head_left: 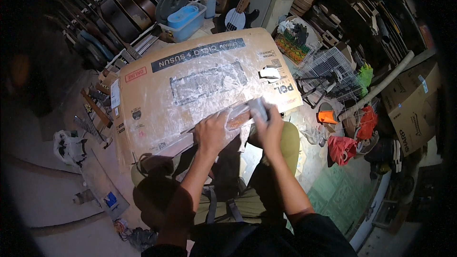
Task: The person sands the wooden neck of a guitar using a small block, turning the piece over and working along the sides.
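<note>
My left hand (209, 133) is closed around a long narrow wooden piece (238, 120), brown under pale dust, lying along the near edge of a large flattened cardboard sheet (143, 93). My right hand (271, 128), slightly blurred, grips a small grey pad or block (258, 109) at the right end of that piece; I cannot make out what the pad is. The cardboard is smeared with white powder and has a small white scrap (270, 73) on its right part. My bent knees show beneath the cardboard's front edge.
Stacked guitar bodies (121, 19), a blue plastic tub (183, 16) and a dark bass guitar (235, 19) stand behind. A wire cage (323, 62), red bags (340, 150), an orange object (326, 116) and large boxes (412, 104) crowd the right. Offcuts and tools (95, 107) lie left.
</note>
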Motion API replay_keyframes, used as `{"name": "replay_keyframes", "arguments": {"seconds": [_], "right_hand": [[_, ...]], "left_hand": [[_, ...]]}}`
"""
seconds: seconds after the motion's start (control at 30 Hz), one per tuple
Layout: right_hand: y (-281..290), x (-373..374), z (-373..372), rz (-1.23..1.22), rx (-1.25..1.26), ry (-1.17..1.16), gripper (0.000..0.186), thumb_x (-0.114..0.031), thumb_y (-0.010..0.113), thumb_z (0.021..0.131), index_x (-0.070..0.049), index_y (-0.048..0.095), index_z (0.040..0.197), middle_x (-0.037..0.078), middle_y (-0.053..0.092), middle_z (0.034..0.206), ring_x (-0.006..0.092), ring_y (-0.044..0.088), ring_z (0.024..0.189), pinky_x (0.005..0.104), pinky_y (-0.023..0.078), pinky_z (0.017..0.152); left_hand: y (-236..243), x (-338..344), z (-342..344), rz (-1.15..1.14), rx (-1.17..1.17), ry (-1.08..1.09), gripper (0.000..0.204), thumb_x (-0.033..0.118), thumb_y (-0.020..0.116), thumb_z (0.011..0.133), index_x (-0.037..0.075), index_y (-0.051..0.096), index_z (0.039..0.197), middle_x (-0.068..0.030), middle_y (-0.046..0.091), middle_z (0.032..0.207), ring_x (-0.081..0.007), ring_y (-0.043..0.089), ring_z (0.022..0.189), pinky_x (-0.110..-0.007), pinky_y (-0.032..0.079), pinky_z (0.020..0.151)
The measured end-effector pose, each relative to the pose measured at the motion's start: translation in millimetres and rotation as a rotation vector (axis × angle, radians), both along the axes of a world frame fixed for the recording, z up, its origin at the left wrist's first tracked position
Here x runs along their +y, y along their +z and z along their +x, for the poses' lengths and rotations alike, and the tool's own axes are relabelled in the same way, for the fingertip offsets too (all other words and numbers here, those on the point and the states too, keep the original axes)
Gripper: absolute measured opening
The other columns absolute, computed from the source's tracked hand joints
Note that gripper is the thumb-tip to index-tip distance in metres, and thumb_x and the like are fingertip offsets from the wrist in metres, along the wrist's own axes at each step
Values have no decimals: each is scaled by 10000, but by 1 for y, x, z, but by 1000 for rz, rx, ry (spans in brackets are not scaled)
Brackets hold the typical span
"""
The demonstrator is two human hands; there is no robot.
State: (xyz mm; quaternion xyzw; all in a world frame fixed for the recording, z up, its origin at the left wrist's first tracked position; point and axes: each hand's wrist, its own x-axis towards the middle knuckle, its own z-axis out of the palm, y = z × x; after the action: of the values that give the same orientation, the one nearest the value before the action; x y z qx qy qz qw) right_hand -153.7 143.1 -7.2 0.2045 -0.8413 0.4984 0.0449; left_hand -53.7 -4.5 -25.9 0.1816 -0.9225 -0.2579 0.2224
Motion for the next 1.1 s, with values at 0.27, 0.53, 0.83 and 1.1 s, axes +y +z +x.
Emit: {"name": "replay_keyframes", "arguments": {"seconds": [0.27, 0.53, 0.83, 1.1], "right_hand": [[0, -2, -11, 32, 52, 4, 352, -101, 767, 797, 3, 661, 1117, 219, 657, 994, 368, 640, 938, 447, 499, 867], [8, -8, -15, 12, -6, 14, 381, -93, 781, 787, 9, 668, 1136, 199, 652, 957, 346, 630, 931, 415, 491, 878], [15, -18, -22, -64, -66, 17, 332, -132, 727, 848, 31, 653, 1127, 245, 646, 958, 394, 619, 905, 434, 492, 839], [0, -7, -42, -107, -79, 97, 329, -114, 733, 850, 27, 654, 1136, 225, 665, 951, 365, 644, 872, 403, 507, 834]], "left_hand": [[4, 0, -5, 6, 69, -5, 358, 177, 770, 752, 57, 720, 1086, -148, 734, 885, -334, 720, 770, -435, 567, 669], [4, -8, -5, 44, -10, -12, 474, 176, 801, 695, 65, 696, 1143, -145, 732, 952, -353, 712, 832, -440, 564, 708], [-3, -12, -7, 29, 21, -17, 507, 241, 826, 680, 76, 698, 1142, -146, 734, 949, -341, 715, 827, -449, 561, 706], [12, -1, -13, 65, 25, 2, 409, 170, 760, 716, 91, 699, 1113, -131, 728, 920, -333, 710, 814, -449, 559, 696]]}}
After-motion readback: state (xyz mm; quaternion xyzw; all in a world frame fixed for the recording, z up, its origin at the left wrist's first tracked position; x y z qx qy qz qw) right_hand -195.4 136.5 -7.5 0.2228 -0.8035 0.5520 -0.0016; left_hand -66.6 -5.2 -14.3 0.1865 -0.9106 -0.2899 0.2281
